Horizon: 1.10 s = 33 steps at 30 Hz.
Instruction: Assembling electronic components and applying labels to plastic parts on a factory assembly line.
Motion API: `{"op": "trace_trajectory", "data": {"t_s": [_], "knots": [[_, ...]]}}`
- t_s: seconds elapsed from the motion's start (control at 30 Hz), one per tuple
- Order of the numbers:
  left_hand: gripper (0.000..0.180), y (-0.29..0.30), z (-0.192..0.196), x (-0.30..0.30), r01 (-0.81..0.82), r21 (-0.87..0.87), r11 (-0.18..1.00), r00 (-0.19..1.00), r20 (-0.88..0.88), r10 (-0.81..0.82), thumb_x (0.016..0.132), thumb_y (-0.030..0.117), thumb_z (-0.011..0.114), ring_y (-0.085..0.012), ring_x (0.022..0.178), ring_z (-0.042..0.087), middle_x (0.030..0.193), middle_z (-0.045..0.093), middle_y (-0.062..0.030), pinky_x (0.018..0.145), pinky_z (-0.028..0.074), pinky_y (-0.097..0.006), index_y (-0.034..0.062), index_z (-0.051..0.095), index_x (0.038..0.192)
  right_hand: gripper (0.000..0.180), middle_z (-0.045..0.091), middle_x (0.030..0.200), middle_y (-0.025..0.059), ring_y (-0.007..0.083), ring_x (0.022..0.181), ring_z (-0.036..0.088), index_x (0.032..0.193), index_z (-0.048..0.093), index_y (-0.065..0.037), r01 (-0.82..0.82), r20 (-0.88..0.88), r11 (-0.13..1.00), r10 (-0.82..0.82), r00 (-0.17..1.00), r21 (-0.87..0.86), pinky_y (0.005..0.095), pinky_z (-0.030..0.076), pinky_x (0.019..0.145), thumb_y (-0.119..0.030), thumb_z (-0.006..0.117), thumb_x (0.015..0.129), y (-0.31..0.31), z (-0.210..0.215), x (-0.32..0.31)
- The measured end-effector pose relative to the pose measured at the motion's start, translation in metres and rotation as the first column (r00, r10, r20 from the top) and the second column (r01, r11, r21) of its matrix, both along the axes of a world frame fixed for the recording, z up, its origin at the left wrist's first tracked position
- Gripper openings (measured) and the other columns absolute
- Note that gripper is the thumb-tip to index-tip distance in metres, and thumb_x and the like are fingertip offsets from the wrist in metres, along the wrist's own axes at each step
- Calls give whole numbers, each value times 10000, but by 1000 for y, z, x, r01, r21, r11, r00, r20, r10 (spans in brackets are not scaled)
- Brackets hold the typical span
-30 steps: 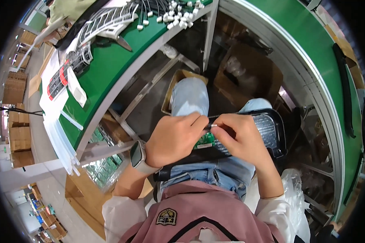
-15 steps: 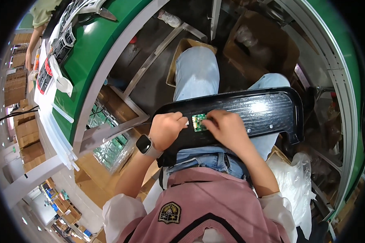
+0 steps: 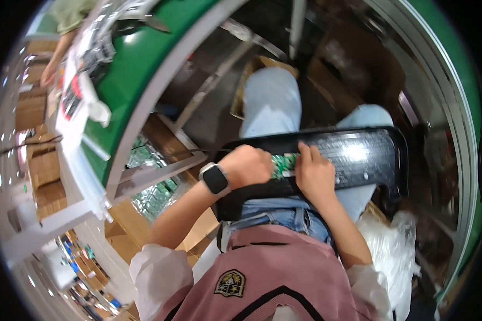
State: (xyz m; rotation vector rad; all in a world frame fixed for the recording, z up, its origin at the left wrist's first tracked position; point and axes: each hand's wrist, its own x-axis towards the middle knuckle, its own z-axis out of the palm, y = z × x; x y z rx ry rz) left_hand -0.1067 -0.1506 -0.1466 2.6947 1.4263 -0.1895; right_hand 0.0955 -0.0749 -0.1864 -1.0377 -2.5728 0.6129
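Head view, the only one supplied: left hand (image 3: 250, 165) and right hand (image 3: 315, 172) both down on a black tray (image 3: 375, 160) lying across the lap, a small green circuit board (image 3: 283, 165) between them on the tray's near-left part. Left fingers curled over the board's left edge, seemingly pinching it; right fingers laid flat along its right edge and pressing; full closure of either grip not readable, fingertips hidden behind knuckles. Smartwatch (image 3: 215, 179) on the left wrist. Risk, judged: tray unsupported except by thighs in pale jeans (image 3: 270, 104), so a knee shift could tip it and slide the board off toward the floor; a one-sided pinch on a thin board could flex it or let it slip; glare on the glossy tray could mask small parts. Surface: glossy, ribbed black plastic, raised rim, strongly reflecting overhead light. Room: green-topped workbench (image 3: 144, 69) curving up the left with white labels and clutter, metal frame beneath, cardboard boxes (image 3: 43, 171) stacked far left, clear plastic bag (image 3: 391, 251) at the right hip, another person's arm (image 3: 56, 61) at the upper left.
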Motion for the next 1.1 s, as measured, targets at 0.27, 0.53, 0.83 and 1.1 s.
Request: {"op": "trace_trajectory", "data": {"t_s": [0.27,0.53,0.83,1.1], "knots": [[270,4,9,14,-22,169,985,996,89,7,762,214,642,-191,666,596,698,564,-8,507,474,-311,68,653,989,184,678,850,154,355,707,659,1028,595,-44,-10,-71,999,7,997,-46,461,496,600,-112,633,861,3,-6,11],[298,-12,152,-113,-849,459,-261,336,851,403,856,148,662,-369,963,614,1003,645,-184,819,495,-435,-11,559,1086,146,693,786,149,331,688,680,962,667,-56,35,-36,989,-41,999,-145,429,515,614,-109,677,827,26,34,16],[695,-50,125,-229,-961,46,-271,-161,706,690,677,303,860,-341,978,651,1094,638,-217,850,517,-426,-30,532,1191,72,658,719,128,266,574,637,888,679,-42,-264,-346,957,208,915,-122,353,481,534,-67,685,821,29,92,-36],[453,-41,173,-100,-869,455,197,470,882,36,674,-48,742,-245,888,609,951,591,-99,767,504,-324,28,583,1091,223,687,941,120,180,822,684,1108,630,9,-559,-741,724,100,664,-403,281,527,749,-99,649,914,40,164,-92]]}}
